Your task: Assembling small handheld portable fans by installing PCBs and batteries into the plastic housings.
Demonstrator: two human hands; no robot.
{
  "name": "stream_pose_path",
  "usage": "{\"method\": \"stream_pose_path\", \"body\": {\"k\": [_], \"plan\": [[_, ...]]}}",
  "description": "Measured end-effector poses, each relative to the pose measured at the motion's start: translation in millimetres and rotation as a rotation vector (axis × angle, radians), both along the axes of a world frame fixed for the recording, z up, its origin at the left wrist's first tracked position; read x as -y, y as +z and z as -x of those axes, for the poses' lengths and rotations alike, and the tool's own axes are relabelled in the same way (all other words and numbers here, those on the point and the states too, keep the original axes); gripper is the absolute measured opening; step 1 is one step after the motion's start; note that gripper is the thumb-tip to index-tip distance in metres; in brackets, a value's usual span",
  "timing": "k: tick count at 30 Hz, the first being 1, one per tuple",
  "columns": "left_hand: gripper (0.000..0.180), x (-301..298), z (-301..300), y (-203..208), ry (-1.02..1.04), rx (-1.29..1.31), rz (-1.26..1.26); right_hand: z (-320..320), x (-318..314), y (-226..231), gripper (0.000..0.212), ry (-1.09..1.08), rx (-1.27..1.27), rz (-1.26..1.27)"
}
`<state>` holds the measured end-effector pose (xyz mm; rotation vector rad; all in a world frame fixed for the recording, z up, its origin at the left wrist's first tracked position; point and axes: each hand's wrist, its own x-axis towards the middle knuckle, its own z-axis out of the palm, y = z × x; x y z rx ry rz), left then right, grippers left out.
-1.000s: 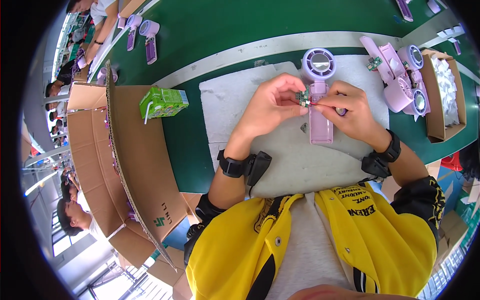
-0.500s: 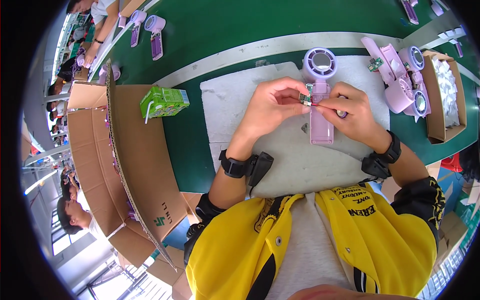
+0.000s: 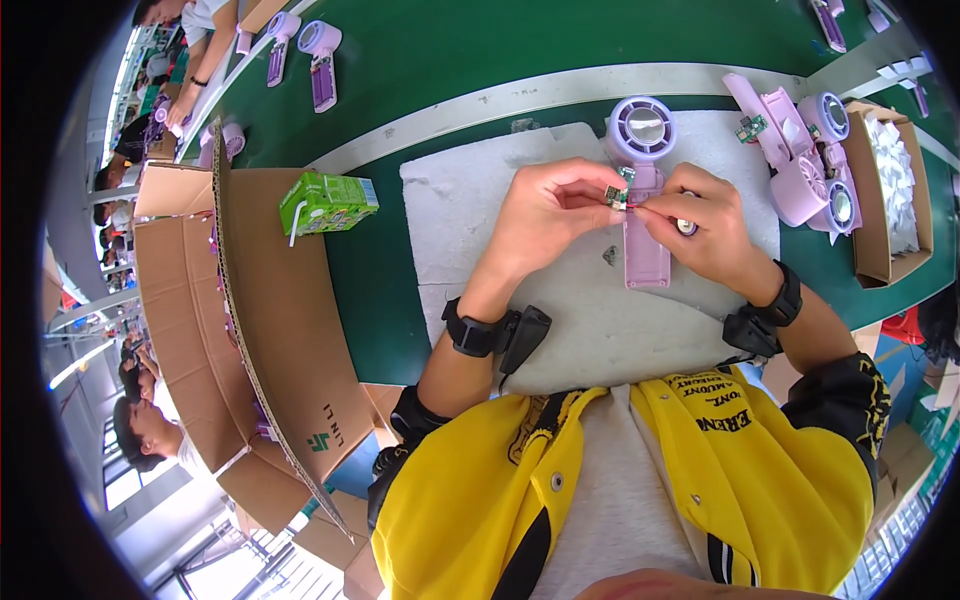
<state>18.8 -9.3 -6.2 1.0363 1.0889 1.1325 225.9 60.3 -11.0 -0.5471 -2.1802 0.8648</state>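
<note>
A light-purple handheld fan (image 3: 642, 125) lies on a white foam sheet, its open handle shell (image 3: 648, 262) pointing toward me. Above that handle, my left hand (image 3: 540, 218) pinches a small green circuit board (image 3: 618, 196) between thumb and fingers. My right hand (image 3: 712, 222) is closed at the board's right edge, fingertips pinching a thin red wire (image 3: 632, 208). A small cylinder with a pale end (image 3: 686, 227), perhaps a battery, shows by the curled right fingers; how it is held is hidden.
Fan parts (image 3: 800, 190) are heaped at right beside a cardboard box (image 3: 918, 235) of white pieces. A green drink carton (image 3: 330, 205) stands left, next to a large cardboard box (image 3: 290, 350). Beyond a pale rail (image 3: 480, 103), more fans (image 3: 321, 65) lie on a green surface.
The circuit board has tilted and shifted slightly right with both hands still on their grips. The fan handle has moved a little right. Fans beyond the rail have slid right.
</note>
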Motion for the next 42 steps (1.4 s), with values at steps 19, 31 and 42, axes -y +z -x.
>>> {"method": "stream_pose_path", "body": {"k": [19, 31, 42], "plan": [[0.039, 3.3, -12.5, 11.1, 0.005, -0.381, -0.134, 5.5, 5.8, 4.4, 0.038, -0.099, 0.015, 0.064], [0.031, 1.0, -14.0, 1.7, 0.088, -0.409, -0.224, 2.7, -0.1, 5.7, 0.039, -0.109, 0.059, 0.036], [0.029, 7.4, -4.1, -1.7, 0.139, -0.490, -0.289, 17.8, 2.8, -4.9, 0.036, -0.127, -0.009, 0.007]]}}
